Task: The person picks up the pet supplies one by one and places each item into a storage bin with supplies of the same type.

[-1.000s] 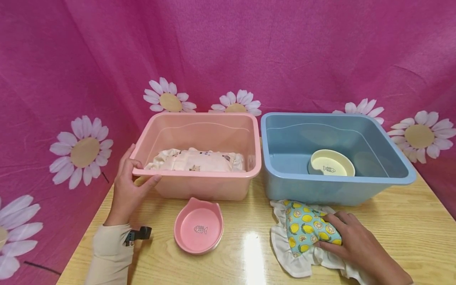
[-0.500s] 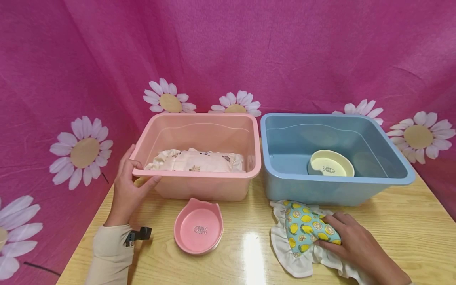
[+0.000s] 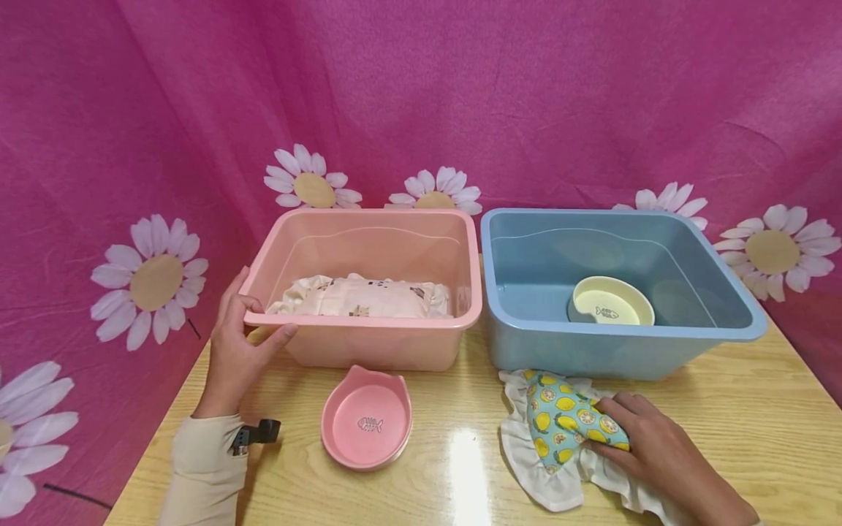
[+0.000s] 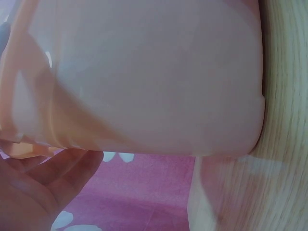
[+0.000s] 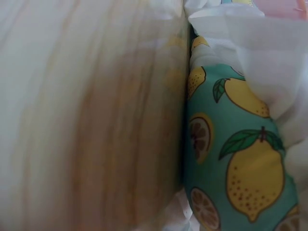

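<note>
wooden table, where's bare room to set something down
The wooden table is bare between the pink cat-eared bowl and the lemon-print cushion, and right of the right hand. The blue tub has room left of the cream bowl. Crowded: the pink tub, holding a pale frilled cushion.

No words are showing readably; a fish-bone sign (image 3: pixel 370 424) is standing in the pink bowl (image 3: pixel 366 451) at seven o'clock, another (image 3: pixel 607 313) in the cream bowl (image 3: pixel 628 303) at three o'clock.

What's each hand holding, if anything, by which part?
Left hand: the pink tub, by the rim at its near left corner. Right hand: the lemon-print cushion, pinched on its right side.
</note>
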### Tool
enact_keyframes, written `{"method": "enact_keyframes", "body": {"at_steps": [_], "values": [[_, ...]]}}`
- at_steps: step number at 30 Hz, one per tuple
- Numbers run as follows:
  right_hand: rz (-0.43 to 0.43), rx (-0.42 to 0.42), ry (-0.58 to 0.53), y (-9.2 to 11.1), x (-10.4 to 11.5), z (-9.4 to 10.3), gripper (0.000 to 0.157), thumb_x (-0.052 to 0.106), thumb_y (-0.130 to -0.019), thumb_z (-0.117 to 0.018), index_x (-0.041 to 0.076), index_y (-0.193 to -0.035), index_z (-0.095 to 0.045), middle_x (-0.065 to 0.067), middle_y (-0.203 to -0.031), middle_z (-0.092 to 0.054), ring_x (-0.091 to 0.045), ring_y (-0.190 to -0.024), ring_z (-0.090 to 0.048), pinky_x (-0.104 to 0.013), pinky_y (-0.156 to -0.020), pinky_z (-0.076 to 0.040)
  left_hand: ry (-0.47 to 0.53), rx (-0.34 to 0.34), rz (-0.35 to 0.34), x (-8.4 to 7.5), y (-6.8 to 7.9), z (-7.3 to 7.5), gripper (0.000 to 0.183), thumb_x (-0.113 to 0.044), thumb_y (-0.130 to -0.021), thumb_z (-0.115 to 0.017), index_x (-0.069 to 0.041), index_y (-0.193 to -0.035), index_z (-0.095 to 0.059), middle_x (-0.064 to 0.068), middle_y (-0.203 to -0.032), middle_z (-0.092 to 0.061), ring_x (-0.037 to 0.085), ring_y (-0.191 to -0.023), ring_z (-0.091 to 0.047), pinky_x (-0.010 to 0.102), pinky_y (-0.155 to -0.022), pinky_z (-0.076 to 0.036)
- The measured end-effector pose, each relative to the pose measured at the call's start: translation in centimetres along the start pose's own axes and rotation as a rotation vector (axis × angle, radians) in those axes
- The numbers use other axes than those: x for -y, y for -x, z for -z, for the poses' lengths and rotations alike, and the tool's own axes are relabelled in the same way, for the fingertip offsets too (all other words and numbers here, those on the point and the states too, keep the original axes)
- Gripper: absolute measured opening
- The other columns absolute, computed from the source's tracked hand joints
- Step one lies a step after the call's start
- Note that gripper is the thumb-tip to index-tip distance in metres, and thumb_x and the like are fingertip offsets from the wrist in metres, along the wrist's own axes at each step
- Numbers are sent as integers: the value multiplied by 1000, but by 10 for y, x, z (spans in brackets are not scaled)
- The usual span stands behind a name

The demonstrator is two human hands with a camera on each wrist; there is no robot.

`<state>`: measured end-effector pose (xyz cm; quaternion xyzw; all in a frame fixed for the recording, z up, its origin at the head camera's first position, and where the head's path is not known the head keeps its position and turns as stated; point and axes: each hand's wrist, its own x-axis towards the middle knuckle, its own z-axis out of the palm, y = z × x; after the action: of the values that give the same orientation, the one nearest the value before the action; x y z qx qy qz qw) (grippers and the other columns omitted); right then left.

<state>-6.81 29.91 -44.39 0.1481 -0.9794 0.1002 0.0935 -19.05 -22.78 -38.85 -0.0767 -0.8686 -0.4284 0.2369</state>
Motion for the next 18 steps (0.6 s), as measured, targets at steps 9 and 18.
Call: {"method": "enact_keyframes", "body": {"at_steps": [9,18], "values": [[68,-50,-1,1,-3,-2,44,42,-61,-77,24,-95,-58,10,-92,-50,-9,-82,-46,-35,-66,-48,8,-5,1,-1,0,0,48,-26,-66,-80,-11,-93,-43,-13,-144,-25,11,-127,-30,38,-93,-40],[105,-57,-1,1,-3,-1,38,36,-62,-78,28,-92,-55,15,-90,-46,-5,-80,-44,-32,-64,-47,6,-11,4,0,1,-1,48,-27,-66,-80,-11,-92,-43,-15,-144,-25,11,-127,-30,39,-95,-39]]}}
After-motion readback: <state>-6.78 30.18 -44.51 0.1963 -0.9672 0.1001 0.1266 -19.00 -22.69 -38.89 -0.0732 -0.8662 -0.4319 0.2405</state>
